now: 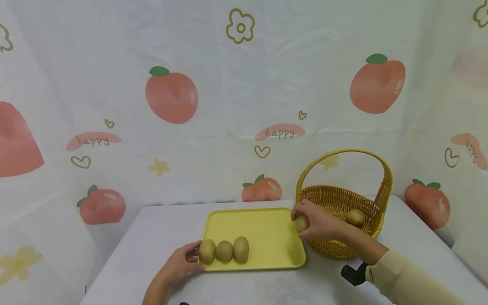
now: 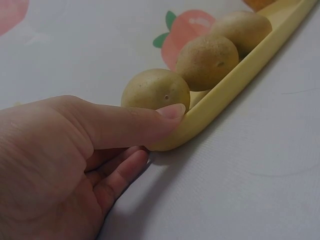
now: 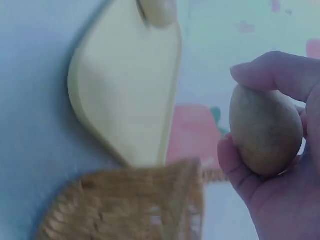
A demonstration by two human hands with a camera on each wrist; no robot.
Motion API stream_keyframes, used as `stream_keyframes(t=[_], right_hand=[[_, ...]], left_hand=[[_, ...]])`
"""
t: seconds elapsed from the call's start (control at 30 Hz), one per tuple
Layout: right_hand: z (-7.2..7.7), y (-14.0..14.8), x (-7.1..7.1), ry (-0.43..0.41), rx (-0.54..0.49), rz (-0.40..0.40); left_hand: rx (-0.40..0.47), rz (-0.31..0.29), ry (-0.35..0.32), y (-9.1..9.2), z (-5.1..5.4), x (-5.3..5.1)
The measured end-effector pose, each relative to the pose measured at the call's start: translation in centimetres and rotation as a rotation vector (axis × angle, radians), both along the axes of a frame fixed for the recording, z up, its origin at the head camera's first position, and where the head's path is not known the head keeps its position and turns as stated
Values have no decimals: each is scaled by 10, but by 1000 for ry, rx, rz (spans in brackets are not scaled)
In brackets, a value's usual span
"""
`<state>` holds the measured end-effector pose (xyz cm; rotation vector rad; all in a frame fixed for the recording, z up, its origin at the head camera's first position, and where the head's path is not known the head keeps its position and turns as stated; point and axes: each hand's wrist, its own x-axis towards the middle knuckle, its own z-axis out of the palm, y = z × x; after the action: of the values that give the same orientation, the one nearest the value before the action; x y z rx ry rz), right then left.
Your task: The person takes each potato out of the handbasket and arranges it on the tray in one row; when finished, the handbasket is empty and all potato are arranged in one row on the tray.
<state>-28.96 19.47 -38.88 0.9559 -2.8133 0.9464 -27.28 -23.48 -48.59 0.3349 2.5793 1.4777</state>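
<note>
My right hand [image 1: 317, 220] holds a potato [image 3: 265, 131] between thumb and fingers, raised between the basket and the tray's right end. Three potatoes stand in a row along the left front part of a yellow tray [image 1: 270, 237]: a left one [image 1: 207, 252], a middle one [image 1: 224, 251] and a right one [image 1: 241, 249]. At the tray's left front corner, my left hand [image 2: 75, 155] grips the rim, thumb on top beside the leftmost potato; some fingertips are hidden behind the tray. One more potato [image 1: 355, 217] lies inside the wicker basket [image 1: 331, 249].
The basket's tall arched handle [image 1: 340, 151] rises behind my right forearm. Basket and tray stand side by side on a white-covered table [image 1: 252, 294]. A printed cloth backdrop [image 1: 224, 167] hangs behind the table's far edge.
</note>
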Motion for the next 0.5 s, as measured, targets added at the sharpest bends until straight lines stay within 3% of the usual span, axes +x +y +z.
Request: stream_keyframes(t=[0.17, 0.5], right_hand=[[-11, -19, 2, 0, -14, 56], [-46, -53, -1, 35, 23, 167]], left_hand=[[-7, 9, -2, -1, -2, -1], [-23, 55, -20, 1, -2, -1]])
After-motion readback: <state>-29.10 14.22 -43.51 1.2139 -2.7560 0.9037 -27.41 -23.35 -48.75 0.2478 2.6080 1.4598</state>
